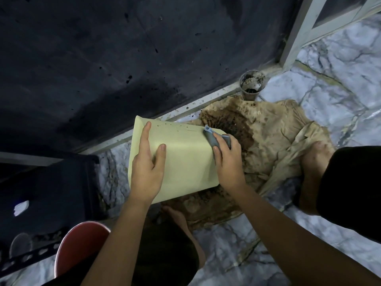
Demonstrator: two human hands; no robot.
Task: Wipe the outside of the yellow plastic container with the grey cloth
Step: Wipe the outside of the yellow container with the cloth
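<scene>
Both hands are on the yellow container [181, 159], which is held up in the air over a stained brown sheet [268, 137] spread on the marble floor [340, 83]. The left hand [147, 172] lies flat on the near-left wall, fingers stretched toward the far edge and thumb set on the upward face, steadying it. The right hand [226, 162] is closed around the grey cloth [214, 138] and presses it to the container's right edge, close to the far corner. The container's long axis runs away from the body, tilted slightly left, so the dark specks [175, 126] on the far end of the top face sit just left of the cloth. The right hand is the nearer one; a short sweep leftward looks like what would reach them.
</scene>
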